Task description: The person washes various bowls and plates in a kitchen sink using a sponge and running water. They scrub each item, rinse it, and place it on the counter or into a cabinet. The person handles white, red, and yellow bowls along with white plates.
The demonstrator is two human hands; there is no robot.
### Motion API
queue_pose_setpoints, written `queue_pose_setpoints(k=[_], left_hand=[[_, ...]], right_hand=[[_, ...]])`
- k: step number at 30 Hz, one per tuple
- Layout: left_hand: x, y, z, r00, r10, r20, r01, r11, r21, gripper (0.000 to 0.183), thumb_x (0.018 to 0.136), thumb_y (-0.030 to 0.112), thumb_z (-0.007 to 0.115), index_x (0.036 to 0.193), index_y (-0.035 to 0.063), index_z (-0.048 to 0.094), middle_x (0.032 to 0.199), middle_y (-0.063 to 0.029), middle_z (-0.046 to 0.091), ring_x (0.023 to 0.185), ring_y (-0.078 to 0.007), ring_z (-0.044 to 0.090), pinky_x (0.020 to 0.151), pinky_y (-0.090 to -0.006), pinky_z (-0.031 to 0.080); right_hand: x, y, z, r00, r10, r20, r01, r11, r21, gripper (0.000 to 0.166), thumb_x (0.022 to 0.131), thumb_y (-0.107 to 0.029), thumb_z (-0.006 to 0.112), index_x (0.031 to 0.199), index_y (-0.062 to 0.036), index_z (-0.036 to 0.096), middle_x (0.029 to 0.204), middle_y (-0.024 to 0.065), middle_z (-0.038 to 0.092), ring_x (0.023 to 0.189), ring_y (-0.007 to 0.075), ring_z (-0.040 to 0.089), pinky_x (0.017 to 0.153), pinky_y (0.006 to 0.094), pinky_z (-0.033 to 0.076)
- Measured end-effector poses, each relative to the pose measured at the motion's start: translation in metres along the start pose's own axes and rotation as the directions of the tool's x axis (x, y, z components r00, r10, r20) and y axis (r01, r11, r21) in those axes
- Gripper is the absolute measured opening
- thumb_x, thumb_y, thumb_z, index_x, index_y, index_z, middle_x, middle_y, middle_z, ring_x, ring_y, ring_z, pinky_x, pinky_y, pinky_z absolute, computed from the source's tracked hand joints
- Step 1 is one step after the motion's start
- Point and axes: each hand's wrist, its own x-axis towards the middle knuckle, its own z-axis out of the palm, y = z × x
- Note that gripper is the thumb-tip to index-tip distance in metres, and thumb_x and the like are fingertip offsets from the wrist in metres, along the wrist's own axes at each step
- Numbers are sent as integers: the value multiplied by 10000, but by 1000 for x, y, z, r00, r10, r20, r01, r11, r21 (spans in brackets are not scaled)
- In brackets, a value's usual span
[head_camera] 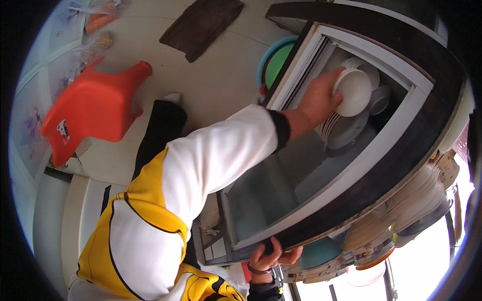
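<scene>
My left hand [320,94] reaches through the cabinet opening and grips a white bowl [355,94] by its rim, thumb on one side and fingers on the other. Close behind the bowl is a stack of white dishes [369,73]. A smaller round dish [379,100] sits beside that stack. Several plates [348,129] stand together just below the bowl in the picture. At the counter's edge, my right hand [269,256], with a bracelet at its wrist, rests with fingers apart against the dark wooden cabinet [331,205].
White frames hold the cabinet's sliding glass door [260,195]. On the countertop are stacked bowls [416,197] and a teal bowl [320,252]. A red plastic stool [99,103], a brown mat [203,28] and a blue basin [264,62] with something green are on the floor.
</scene>
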Motion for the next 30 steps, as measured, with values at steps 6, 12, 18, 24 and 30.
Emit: queue_pose_setpoints(k=[6, 12, 18, 24, 30], left_hand=[[-51, 39, -58, 984, -175, -12, 176, 984, 21, 512, 858, 10, 476, 1360, 95, 419, 867, -134, 629, 555, -121, 582, 477, -299, 477], [-85, 121, -86, 921, -386, -53, 389, 919, 64, 498, 812, 7, 505, 1299, 104, 474, 853, -142, 637, 585, -162, 606, 578, -309, 491], [-78, 122, -87, 964, -244, -103, 261, 944, 202, 511, 799, 14, 527, 1299, 111, 486, 892, -166, 637, 634, -213, 616, 631, -326, 501], [-8, 76, -111, 990, -141, -21, 141, 945, 296, 493, 783, 40, 558, 1271, 96, 509, 1060, -216, 609, 787, -337, 629, 726, -362, 499], [44, 19, -102, 991, 52, 126, -87, 952, 294, 507, 836, 20, 521, 1336, 82, 460, 850, -134, 647, 565, -107, 567, 549, -294, 499]], right_hand=[[4, -1, -11, 1000, -9, 24, 6, 995, 96, 309, 729, -189, 564, 1028, -125, 602, 1387, 199, 199, 1317, 422, 211, 1054, 532, 214], [16, -19, -42, 1000, 5, -16, 3, 899, 437, 361, 704, -69, 545, 1065, -85, 564, 1320, 201, 326, 1243, 391, 328, 1033, 507, 265], [120, -92, -36, 975, 215, -60, -48, 461, 886, 397, 747, 121, 448, 1103, -18, 555, 1174, 149, 528, 1076, 270, 519, 883, 358, 455], [312, -73, 73, 810, 581, 73, 167, -348, 922, 406, 960, -153, 456, 1309, 46, 396, 1281, 153, 487, 1191, 223, 472, 997, 316, 423], [429, 1, 165, 644, 765, -6, -133, 119, 984, 457, 958, -142, 465, 1372, 9, 345, 1387, 149, 417, 1228, 237, 458, 1019, 328, 408]])
